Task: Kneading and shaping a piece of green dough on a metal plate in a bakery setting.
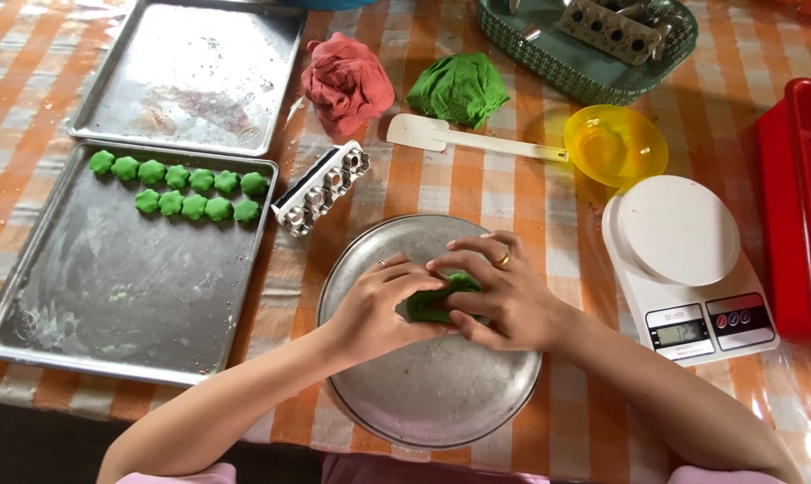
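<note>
Where the orange-checked tabletop [513, 193] begins at left, I see a rectangular metal baking tray [110, 296] holding small green flower-shaped dough pieces [180, 188]. Over the round metal plate [432, 394], my left hand [374, 309] and right hand [504, 291] have fingers closed on a soft green dough lump [428, 306]. A white kitchen scale [688, 264] sits right.

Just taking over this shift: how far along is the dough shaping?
Done: eleven green flower-shaped pieces sit in two rows on the near tray. In hand: the left hand and right hand press a green dough piece over the round metal plate. Left: a green dough lump and a red dough lump lie unshaped, and the far tray holds no pieces.
</note>
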